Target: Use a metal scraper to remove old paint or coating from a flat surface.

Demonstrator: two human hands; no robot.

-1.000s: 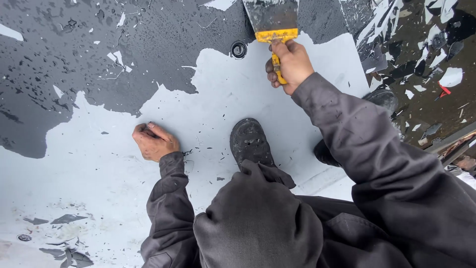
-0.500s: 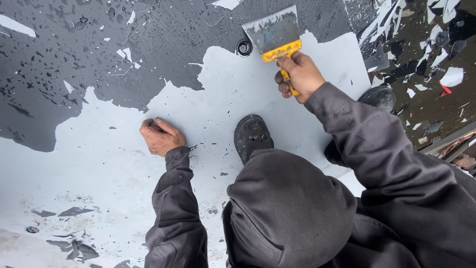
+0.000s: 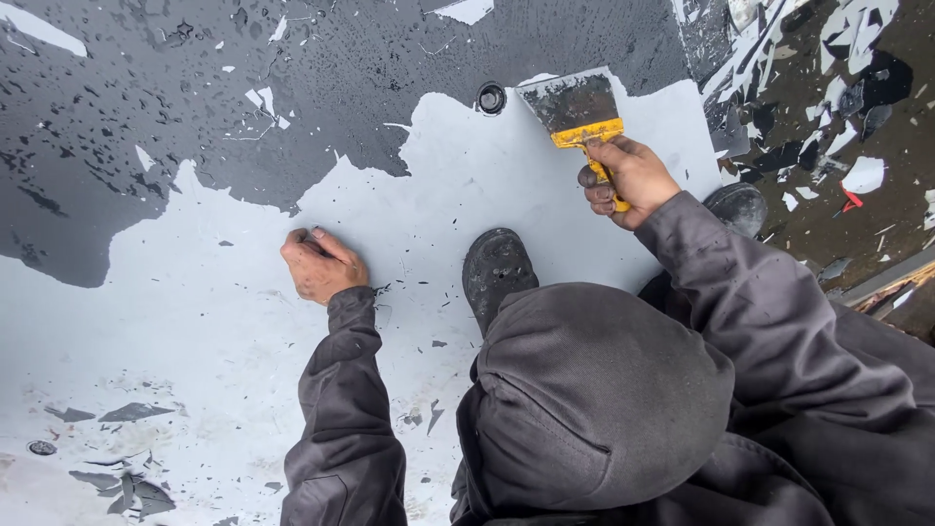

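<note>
Head view, looking down on a person in a dark grey work suit crouched on a pale grey-white scraped surface (image 3: pixel 195 321). Right hand (image 3: pixel 623 180): fingers clamped around the yellow handle of a wide-bladed metal scraper with a yellow collar (image 3: pixel 577 109). The scraper blade is dull and smeared, lies flat-ish against the surface, and points away from the person, its far edge meeting the border of the dark grey wet coating (image 3: pixel 292 88) that covers the upper part of the panel. Just left of the blade sits a small round black hole or fitting (image 3: pixel 492 97), at the edge of the coating. Left hand (image 3: pixel 319 265): closed into a loose fist, knuckles pressed on the scraped surface, well left of the scraper; whether anything is inside the fist cannot be told. Between the two hands, nearer the person than the scraper, stands a worn dark boot (image 3: pixel 497 273); a second boot toe (image 3: pixel 738 206) shows just right of the right wrist. Loose dark flakes of coating (image 3: pixel 131 414) lie far left of the boot. Right of the scraper, beyond the panel edge, is dark ground littered with white chips (image 3: pixel 847 117).
</note>
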